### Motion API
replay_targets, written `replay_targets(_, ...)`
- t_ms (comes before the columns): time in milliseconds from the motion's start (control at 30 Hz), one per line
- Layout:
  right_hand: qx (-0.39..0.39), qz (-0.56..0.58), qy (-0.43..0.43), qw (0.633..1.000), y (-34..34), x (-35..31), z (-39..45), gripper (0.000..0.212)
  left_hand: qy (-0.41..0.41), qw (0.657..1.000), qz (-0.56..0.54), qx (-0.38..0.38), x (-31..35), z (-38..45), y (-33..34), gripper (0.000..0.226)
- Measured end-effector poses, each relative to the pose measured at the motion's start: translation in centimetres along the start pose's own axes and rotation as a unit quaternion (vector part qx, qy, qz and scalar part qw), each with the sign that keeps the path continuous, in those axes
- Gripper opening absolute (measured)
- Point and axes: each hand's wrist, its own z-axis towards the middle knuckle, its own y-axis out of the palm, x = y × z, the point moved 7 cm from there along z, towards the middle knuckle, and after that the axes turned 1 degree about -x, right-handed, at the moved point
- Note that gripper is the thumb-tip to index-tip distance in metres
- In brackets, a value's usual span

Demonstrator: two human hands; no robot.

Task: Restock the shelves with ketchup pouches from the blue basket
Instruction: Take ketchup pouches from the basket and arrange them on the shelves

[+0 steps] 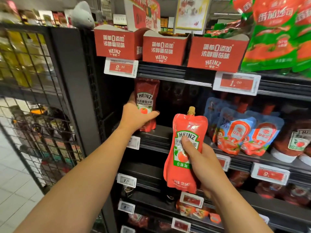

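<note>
My left hand [138,116] grips a dark red Heinz ketchup pouch [146,98] that stands upright at the left end of the middle shelf [156,135]. In front of that shelf, my right hand [200,158] holds a second, brighter red Heinz pouch [185,137] upright by its lower half, thumb across the label and tan cap at the top. More dark pouches [178,95] stand in shadow at the back of the shelf. The blue basket is out of view.
Three red Heinz cardboard trays [165,49] sit on the shelf above, with price tags [235,83] below them. Blue-and-red pouches [244,132] fill the shelf to the right. Green-and-red bags [277,36] hang at top right. A black wire rack [38,98] stands left.
</note>
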Motion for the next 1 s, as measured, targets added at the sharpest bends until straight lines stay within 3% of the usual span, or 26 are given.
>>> replay_targets(233, -0.009, -0.018, -0.022, 1.000, 0.7, -1.8, 2.6, 0.021, 0.006, 1.000, 0.010, -0.016, -0.5, 0.0, 0.2, 0.099)
replay_targets(433, -0.004, -0.060, -0.040, 0.997, 0.7, -4.2, 6.9, 0.011, 0.003, 1.000, 0.006, -0.023, -0.9, 0.2, 0.5, 0.095)
replay_targets(533, 0.052, -0.091, -0.036, 0.994, 0.3, -5.3, 9.3, 0.005, 0.010, 0.999, 0.024, -0.021, -0.8, 0.3, 0.6, 0.081)
replay_targets(667, 0.082, -0.195, -0.021, 0.977, 0.9, -5.0, 12.3, 0.021, -0.001, 0.999, 0.031, -0.024, -1.7, 0.8, 0.8, 0.067)
replay_targets(833, 0.078, -0.275, -0.018, 0.958, 1.5, -3.3, 15.2, 0.039, 0.000, 0.999, 0.018, -0.027, -1.6, 1.0, 1.0, 0.074)
replay_targets(1000, 0.095, -0.221, -0.147, 0.960, 1.8, -2.6, 15.4, 0.065, -0.019, 0.999, 0.025, -0.032, -1.5, 0.9, 1.1, 0.095)
